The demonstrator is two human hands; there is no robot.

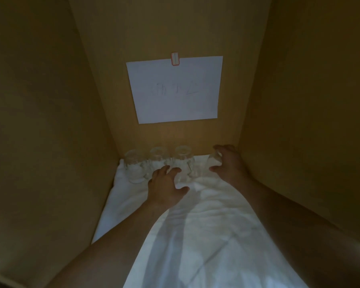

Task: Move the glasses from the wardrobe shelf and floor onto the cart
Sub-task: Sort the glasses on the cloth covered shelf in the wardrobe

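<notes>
Glasses (pixel 157 161) standing upturned in a row on the white cloth (pixel 195 225) inside the wardrobe
Right hand (pixel 227 163) is seemingly gripping the rightmost glass (pixel 213 161); left hand (pixel 166 188) is hovering spread-fingered, holding nothing

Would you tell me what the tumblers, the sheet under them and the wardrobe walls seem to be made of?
Tumblers: clear glass, it seems; the cloth shows through them.
Sheet: white woven fabric, matte, with soft creases and folds.
Wardrobe walls: tan wood or wood-look board, smooth and matte; the dim light leaves veneer or laminate open.
</notes>
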